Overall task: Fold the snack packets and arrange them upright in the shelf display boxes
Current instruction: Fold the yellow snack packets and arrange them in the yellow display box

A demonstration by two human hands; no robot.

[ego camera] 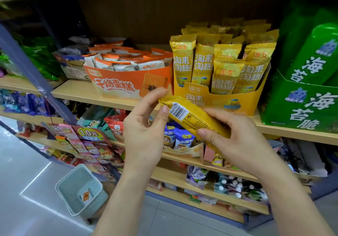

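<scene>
Head view: yellow packet (190, 118) slants up-left, just below the display box (237, 104). Left hand (146, 131) pinches its top end; right hand (236, 138) grips the bottom.

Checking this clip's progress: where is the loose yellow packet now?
Centre of the head view, the packet is held tilted between the left hand and right hand, just in front of the yellow display box.

Single wide-angle view from the head, facing forward and somewhat down, near the shelf (76, 91) front, boards running slanted across frame, floor (22, 171) showing at lower left.
</scene>
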